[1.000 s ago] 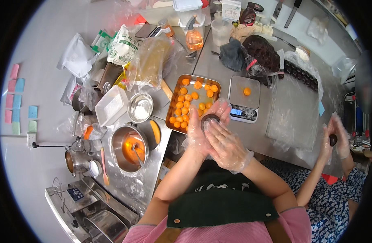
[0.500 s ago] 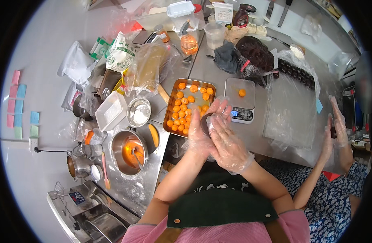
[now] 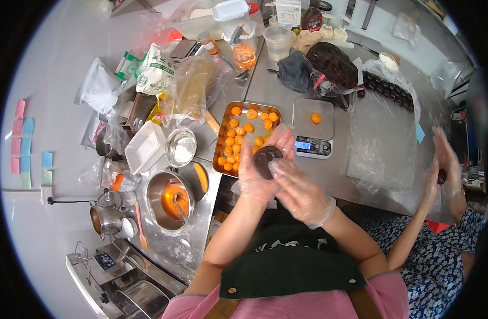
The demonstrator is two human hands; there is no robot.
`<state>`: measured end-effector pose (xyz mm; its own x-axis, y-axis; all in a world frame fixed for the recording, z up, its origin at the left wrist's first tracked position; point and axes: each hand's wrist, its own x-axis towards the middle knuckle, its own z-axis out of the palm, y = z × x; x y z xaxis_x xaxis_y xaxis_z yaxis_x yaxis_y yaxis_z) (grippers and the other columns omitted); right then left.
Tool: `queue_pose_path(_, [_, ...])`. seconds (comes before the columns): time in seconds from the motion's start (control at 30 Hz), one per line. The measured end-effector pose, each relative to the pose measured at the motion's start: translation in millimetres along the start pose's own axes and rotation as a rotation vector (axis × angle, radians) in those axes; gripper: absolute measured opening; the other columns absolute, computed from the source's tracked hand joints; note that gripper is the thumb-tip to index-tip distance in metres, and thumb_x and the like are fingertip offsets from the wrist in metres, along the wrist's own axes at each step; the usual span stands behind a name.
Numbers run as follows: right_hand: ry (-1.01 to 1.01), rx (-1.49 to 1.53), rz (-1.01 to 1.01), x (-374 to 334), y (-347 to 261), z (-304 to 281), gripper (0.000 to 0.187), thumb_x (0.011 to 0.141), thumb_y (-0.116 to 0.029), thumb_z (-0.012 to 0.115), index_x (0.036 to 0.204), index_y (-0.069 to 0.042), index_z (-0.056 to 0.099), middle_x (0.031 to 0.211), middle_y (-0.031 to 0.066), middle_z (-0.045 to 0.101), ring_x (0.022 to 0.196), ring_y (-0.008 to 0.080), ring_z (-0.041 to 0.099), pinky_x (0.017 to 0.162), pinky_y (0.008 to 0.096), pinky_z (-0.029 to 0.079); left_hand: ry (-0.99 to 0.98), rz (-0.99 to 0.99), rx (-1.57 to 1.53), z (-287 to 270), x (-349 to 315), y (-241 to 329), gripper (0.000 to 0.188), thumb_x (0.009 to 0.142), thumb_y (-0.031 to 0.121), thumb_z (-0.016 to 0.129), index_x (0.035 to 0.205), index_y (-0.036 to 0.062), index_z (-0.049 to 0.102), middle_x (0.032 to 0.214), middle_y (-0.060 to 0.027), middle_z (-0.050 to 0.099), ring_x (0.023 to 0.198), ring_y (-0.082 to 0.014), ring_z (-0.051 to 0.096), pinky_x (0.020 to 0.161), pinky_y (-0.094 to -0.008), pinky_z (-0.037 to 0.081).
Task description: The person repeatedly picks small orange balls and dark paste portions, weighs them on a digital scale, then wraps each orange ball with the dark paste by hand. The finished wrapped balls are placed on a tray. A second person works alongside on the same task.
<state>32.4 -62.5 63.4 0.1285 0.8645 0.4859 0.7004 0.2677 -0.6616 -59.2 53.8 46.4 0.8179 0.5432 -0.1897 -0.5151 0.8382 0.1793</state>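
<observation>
One smooth, flattened dark-brown disc (image 3: 266, 161) was borne on the opened, plastic-gloved left hand (image 3: 254, 182) and overlapped at its edge by the right hand (image 3: 305, 199), fingers extended, near a metal tray (image 3: 259, 131) of many round orange balls (image 3: 229, 141), a lit scale (image 3: 305, 128) topped by one more, and, farther left, a printed white bag (image 3: 154, 78).

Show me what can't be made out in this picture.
Head view: underside of the dark brown disc, hidden by the left hand beneath.
Head view: lower right corner of the metal tray, behind the same hand.
Head view: part of the dark lump between the co-worker's hands, which cover it.
</observation>
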Motion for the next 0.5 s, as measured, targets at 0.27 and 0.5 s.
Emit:
queue_pose_path(0.27, [0.151,-0.449,0.468,0.9,161.0,-13.0,0.03,0.08,-0.008,0.063,0.108,-0.002,0.06,0.109,0.0158,0.057,0.1,0.0345,0.055,0.083,0.042,0.046,0.278,0.094,0.011,-30.1,-7.7,14.5,0.078,0.083,0.059,0.055,0.123,-0.0078,0.046,0.13,-0.019,0.048,0.125,-0.0325,0.043,0.104,-0.0439,0.037])
queue_pose_path(0.5, [-0.227,-0.545,0.511,29.0,204.8,1.0,0.031,0.077,-0.012,0.066,0.105,-0.003,0.058,0.104,0.0145,0.059,0.101,0.0332,0.056,0.085,0.0411,0.048,0.615,0.171,0.078,-34.8,-16.3,11.1,0.083,0.09,0.066,0.033,0.128,-0.0071,0.043,0.101,-0.0126,0.055,0.092,-0.0248,0.053,0.101,-0.0433,0.04])
